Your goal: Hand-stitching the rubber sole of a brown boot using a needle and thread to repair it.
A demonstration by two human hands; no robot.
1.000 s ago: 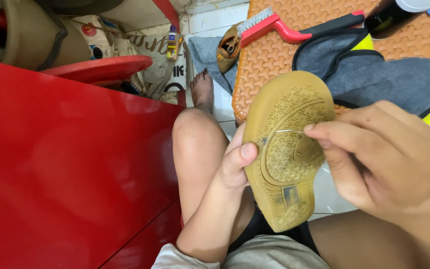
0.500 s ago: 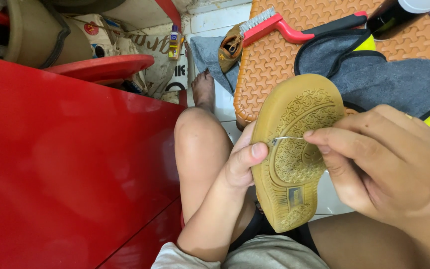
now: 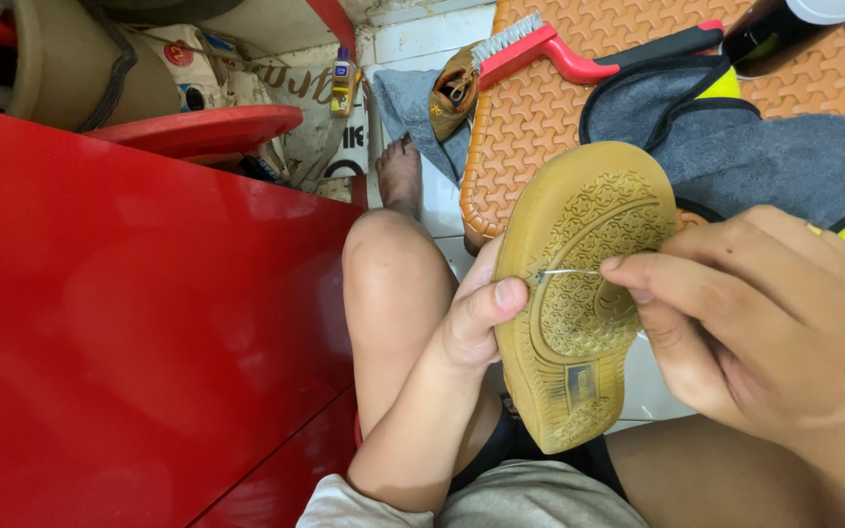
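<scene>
My left hand (image 3: 466, 318) grips the tan shoe with its gum-rubber sole (image 3: 579, 293) turned up at centre frame, thumb pressed on its edge. My right hand (image 3: 755, 323) pinches a thin metal needle (image 3: 567, 273), perhaps threaded, against the sole. A red-handled scrub brush (image 3: 550, 49) lies on the orange mat (image 3: 540, 127) in the upper frame.

Shoe-repair corner, tiled floor (image 3: 439, 200), red brush (image 3: 579, 49), glue bottle (image 3: 342, 83)
</scene>
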